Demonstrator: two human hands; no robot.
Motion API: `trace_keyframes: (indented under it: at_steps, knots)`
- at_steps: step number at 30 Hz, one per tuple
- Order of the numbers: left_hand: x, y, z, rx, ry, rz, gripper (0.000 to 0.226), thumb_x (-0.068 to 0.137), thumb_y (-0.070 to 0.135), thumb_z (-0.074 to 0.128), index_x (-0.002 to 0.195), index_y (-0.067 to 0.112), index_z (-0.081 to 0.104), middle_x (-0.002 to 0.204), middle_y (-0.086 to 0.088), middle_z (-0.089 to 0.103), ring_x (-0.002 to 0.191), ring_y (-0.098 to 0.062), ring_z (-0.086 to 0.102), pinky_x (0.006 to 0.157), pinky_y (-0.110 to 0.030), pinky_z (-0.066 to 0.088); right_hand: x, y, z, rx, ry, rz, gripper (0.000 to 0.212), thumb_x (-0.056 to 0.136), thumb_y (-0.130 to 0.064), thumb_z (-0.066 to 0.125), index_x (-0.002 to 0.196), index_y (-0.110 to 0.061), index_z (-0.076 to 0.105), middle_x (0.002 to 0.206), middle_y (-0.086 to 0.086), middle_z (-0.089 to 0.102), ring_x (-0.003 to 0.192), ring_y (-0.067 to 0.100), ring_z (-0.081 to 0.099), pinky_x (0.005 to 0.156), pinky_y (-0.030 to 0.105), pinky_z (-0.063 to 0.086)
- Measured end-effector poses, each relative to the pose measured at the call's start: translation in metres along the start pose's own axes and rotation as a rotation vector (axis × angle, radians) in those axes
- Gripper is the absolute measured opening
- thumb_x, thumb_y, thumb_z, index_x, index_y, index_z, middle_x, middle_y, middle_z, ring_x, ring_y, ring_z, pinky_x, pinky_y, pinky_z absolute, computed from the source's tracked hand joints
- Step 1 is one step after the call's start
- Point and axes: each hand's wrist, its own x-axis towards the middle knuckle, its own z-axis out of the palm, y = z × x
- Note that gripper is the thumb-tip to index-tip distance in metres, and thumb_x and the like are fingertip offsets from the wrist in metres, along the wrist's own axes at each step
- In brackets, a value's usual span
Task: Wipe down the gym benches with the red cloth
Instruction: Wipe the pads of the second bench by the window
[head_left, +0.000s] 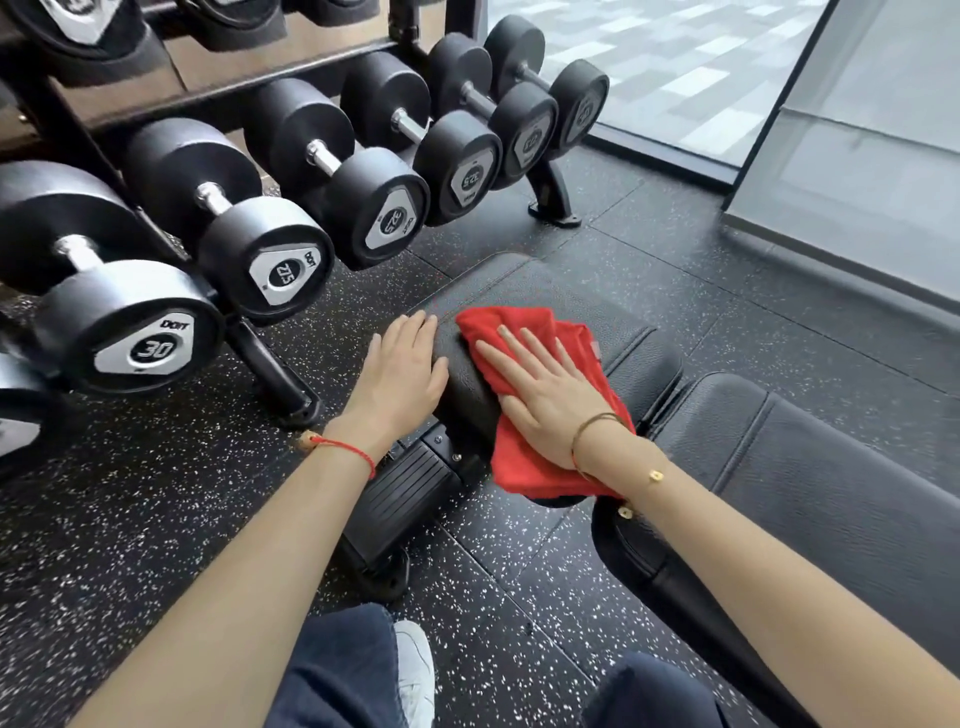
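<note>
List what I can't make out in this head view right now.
- Bench pad surface under the red cloth: covered by the cloth and right hand.
- Second bench: cut off by the right edge.
- Bench's left side: hidden by the left hand.

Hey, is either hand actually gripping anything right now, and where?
Neither grips. The right hand presses the red cloth flat on the bench pad; the left hand rests on its edge.

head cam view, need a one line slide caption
Right hand presses the red cloth flat on the black bench pad while the left hand rests on its edge.
</note>
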Motion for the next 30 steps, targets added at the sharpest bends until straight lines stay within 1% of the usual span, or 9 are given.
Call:
trace_keyframes:
  at_steps: [4,6,8,11,16,21,23,25,30]
  knots:
    - [-0.007,-0.004,-0.002,-0.01,-0.02,0.009,0.058,0.103,0.033,0.036,0.155,0.013,0.017,0.163,-0.002,0.015,0.151,-0.021,0.009,0.123,-0.048,0.01,0.005,0.043,-0.011,0.01,0.023,0.198,0.06,0.097,-0.032,0.036,0.152,-0.034,0.011,0.162,-0.004,0.002,0.149,0.018,-0.001,0.119,0.038,-0.005]
    - [-0.009,-0.006,-0.004,0.004,-0.021,0.015,0.056,0.103,0.026,0.036,0.155,0.016,0.018,0.163,0.0,0.017,0.151,-0.021,0.01,0.123,-0.048,0.01,0.027,0.054,-0.016,0.016,0.018,0.276,0.057,0.098,-0.031,0.034,0.152,-0.032,0.014,0.162,-0.001,0.003,0.149,0.02,0.0,0.119,0.039,-0.006]
    - [-0.011,-0.009,-0.007,0.028,-0.002,0.02,0.056,0.101,0.015,0.037,0.154,0.017,0.021,0.161,0.001,0.021,0.149,-0.02,0.014,0.122,-0.047,0.013,0.049,0.052,-0.017,0.03,0.005,0.295,0.056,0.099,-0.031,0.033,0.152,-0.03,0.015,0.162,0.001,0.004,0.149,0.022,0.0,0.119,0.041,-0.005]
    - [-0.011,-0.013,-0.012,0.016,0.061,-0.015,0.056,0.097,0.007,0.039,0.151,0.013,0.029,0.157,-0.004,0.03,0.146,-0.022,0.024,0.12,-0.044,0.019,0.067,0.023,-0.007,0.033,-0.001,0.233,0.058,0.097,-0.032,0.034,0.152,-0.03,0.015,0.162,0.002,0.005,0.149,0.024,0.001,0.119,0.044,-0.004]
    - [-0.006,-0.014,-0.016,-0.012,0.124,-0.065,0.055,0.093,0.006,0.043,0.147,0.005,0.036,0.15,-0.012,0.04,0.138,-0.03,0.036,0.116,-0.042,0.026,0.06,-0.033,0.008,0.0,0.002,0.038,0.06,0.096,-0.032,0.036,0.152,-0.03,0.015,0.162,0.001,0.006,0.149,0.024,0.002,0.12,0.044,-0.004]
    - [-0.006,-0.008,-0.014,-0.034,0.126,-0.054,0.054,0.094,0.008,0.044,0.147,0.005,0.036,0.15,-0.012,0.04,0.139,-0.029,0.036,0.116,-0.042,0.027,0.017,-0.029,0.006,-0.025,-0.018,-0.17,0.063,0.094,-0.031,0.038,0.152,-0.032,0.013,0.162,-0.003,0.006,0.149,0.02,0.002,0.121,0.043,-0.001]
    - [-0.007,-0.008,-0.013,-0.02,0.124,-0.039,0.054,0.095,0.01,0.044,0.148,0.005,0.035,0.151,-0.011,0.039,0.14,-0.028,0.035,0.116,-0.042,0.026,0.003,-0.014,0.005,0.004,-0.001,-0.13,0.062,0.095,-0.031,0.039,0.152,-0.033,0.015,0.161,-0.005,0.007,0.149,0.018,0.002,0.121,0.04,-0.001]
    - [-0.01,-0.009,-0.013,-0.011,0.12,-0.036,0.054,0.095,0.013,0.046,0.148,0.006,0.035,0.152,-0.011,0.037,0.14,-0.028,0.033,0.116,-0.042,0.026,0.006,0.001,0.001,0.035,0.018,-0.027,0.06,0.095,-0.031,0.039,0.151,-0.034,0.016,0.161,-0.005,0.008,0.149,0.017,0.002,0.12,0.038,-0.003]
    - [-0.014,-0.004,-0.01,0.016,0.094,0.003,0.054,0.098,0.02,0.046,0.149,0.008,0.034,0.155,-0.01,0.032,0.144,-0.024,0.027,0.118,-0.041,0.024,0.067,0.018,-0.006,0.034,0.021,0.21,0.057,0.098,-0.032,0.033,0.152,-0.029,0.015,0.162,0.001,0.004,0.149,0.022,0.0,0.12,0.042,-0.004]
